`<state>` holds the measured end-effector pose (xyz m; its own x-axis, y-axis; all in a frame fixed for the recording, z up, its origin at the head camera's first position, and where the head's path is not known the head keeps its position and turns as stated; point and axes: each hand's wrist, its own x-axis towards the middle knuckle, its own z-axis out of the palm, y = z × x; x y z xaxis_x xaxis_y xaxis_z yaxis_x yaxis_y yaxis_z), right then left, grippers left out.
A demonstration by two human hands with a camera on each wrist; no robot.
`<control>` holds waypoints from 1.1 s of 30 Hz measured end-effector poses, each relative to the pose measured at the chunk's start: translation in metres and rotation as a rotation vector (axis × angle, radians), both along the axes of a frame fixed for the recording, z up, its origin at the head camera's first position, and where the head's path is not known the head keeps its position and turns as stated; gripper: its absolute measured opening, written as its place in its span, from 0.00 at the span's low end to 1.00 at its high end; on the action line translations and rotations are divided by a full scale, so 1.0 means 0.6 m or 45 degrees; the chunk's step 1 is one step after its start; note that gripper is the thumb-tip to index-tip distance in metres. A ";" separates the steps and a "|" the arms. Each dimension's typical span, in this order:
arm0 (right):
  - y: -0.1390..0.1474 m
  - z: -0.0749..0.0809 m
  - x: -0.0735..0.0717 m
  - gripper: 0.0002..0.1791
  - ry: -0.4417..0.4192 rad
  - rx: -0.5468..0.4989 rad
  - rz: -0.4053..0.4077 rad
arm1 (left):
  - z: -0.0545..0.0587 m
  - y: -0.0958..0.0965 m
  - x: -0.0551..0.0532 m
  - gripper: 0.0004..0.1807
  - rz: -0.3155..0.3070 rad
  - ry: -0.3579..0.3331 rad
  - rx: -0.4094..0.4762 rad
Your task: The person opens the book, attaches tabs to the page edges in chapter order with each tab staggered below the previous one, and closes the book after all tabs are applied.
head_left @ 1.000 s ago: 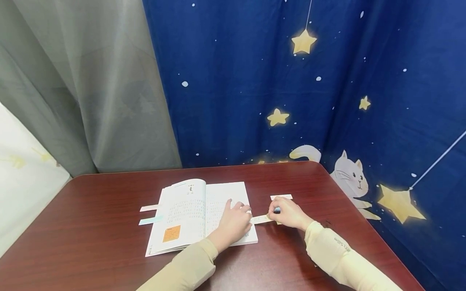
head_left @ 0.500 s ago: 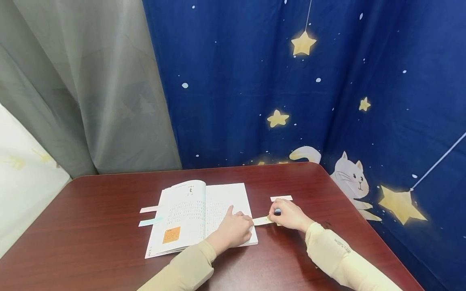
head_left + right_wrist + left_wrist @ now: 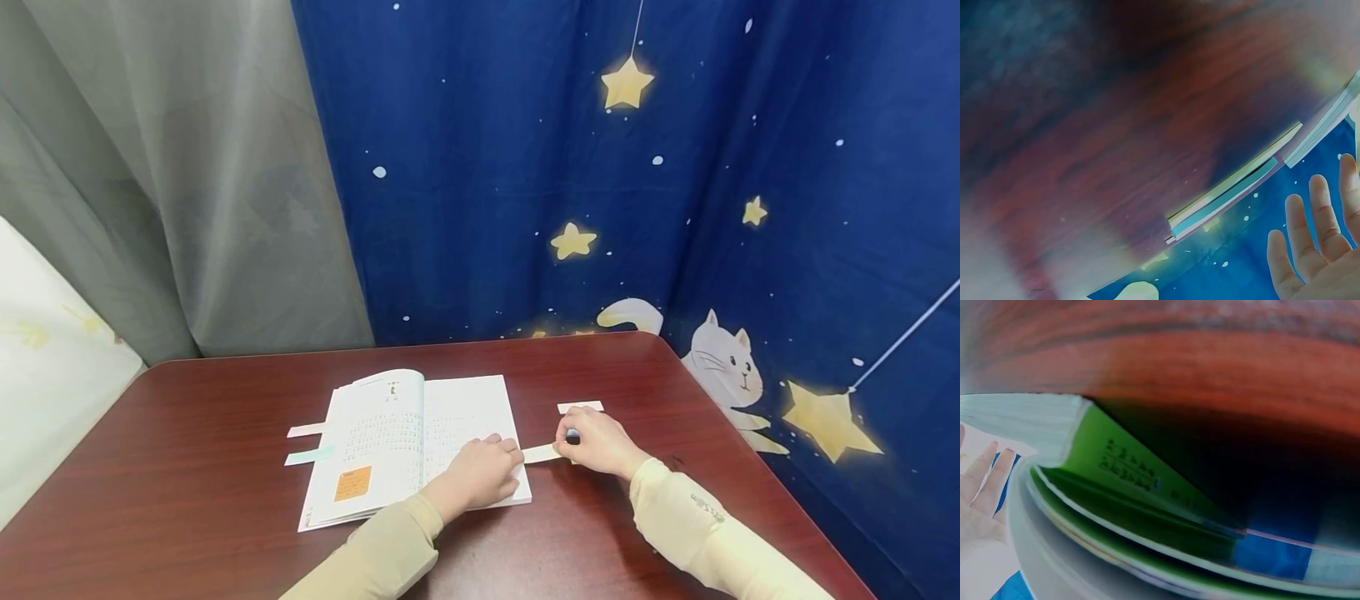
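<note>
An open book (image 3: 386,492) lies on the table, its green spine (image 3: 1124,465) showing in the left wrist view. My left hand (image 3: 480,475) rests on the right page, fingers bent loosely over the page's outer edge. From beneath its fingertips a pale-yellow paper strip (image 3: 538,454) reaches rightward. At the strip's far end, my right hand (image 3: 597,444) brings thumb and index finger together, apparently pinching it. The other right-hand fingers are spread in the right wrist view. A blue strip (image 3: 573,433) is partly hidden behind that hand.
Beyond the right hand lies a white strip (image 3: 581,407). A pink tab (image 3: 306,430) and a light-blue tab (image 3: 303,457) stick out of the book's left side. An orange note (image 3: 352,483) is on the left page. Curtains (image 3: 480,183) hang behind the table (image 3: 210,475).
My left hand has slid slightly toward me, and its raised finger has come down to the page. The right hand has stayed nearly still at the strip's end.
</note>
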<state>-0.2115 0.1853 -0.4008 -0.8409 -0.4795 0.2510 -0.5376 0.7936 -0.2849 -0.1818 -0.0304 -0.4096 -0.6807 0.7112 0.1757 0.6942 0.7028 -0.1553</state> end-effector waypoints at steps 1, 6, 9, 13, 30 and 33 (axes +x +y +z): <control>0.000 0.000 0.000 0.07 0.011 0.011 0.004 | -0.001 0.000 -0.001 0.09 0.004 -0.001 -0.004; 0.000 -0.002 0.000 0.07 0.050 0.053 0.010 | -0.003 0.000 -0.002 0.10 0.016 0.008 -0.022; 0.000 -0.004 0.000 0.07 0.071 0.069 0.012 | -0.002 -0.001 -0.002 0.10 0.017 0.017 -0.027; 0.001 -0.007 0.000 0.07 0.088 0.091 0.012 | -0.001 -0.001 -0.001 0.10 0.016 0.017 -0.032; 0.002 0.001 0.000 0.06 0.053 0.107 0.001 | 0.001 -0.001 0.007 0.11 0.045 -0.026 -0.043; 0.002 0.002 0.000 0.06 0.062 0.115 0.014 | 0.002 -0.001 0.008 0.11 0.048 -0.031 -0.047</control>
